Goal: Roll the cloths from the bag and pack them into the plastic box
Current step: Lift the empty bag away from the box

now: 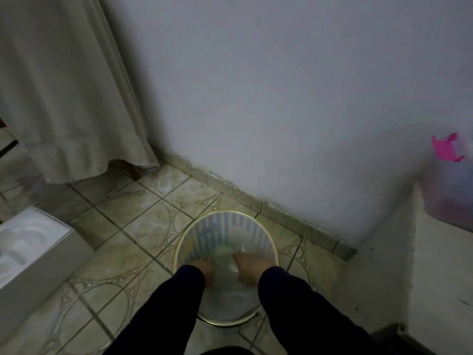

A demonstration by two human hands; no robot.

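A round, see-through plastic container [225,267] with a gold-coloured rim is seen standing on the tiled floor [122,216], close to the skirting of a pale wall [281,85]. Both hands are reached down into it from above, the arms covered by dark sleeves [163,311]. The left hand [202,270] is placed at the near left of the container, the right hand [245,267] at the near right. Between and just beyond the hands a pale, yellowish cloth [225,254] is made out inside the container, blurred. Whether the fingers are curled round the cloth cannot be told, as both hands are blurred and partly hidden.

A light curtain [64,85] is hung at the upper left. A white box [33,252] is seen at the left edge. At the right edge a clear container with a pink handle [446,149] is set on a ledge.
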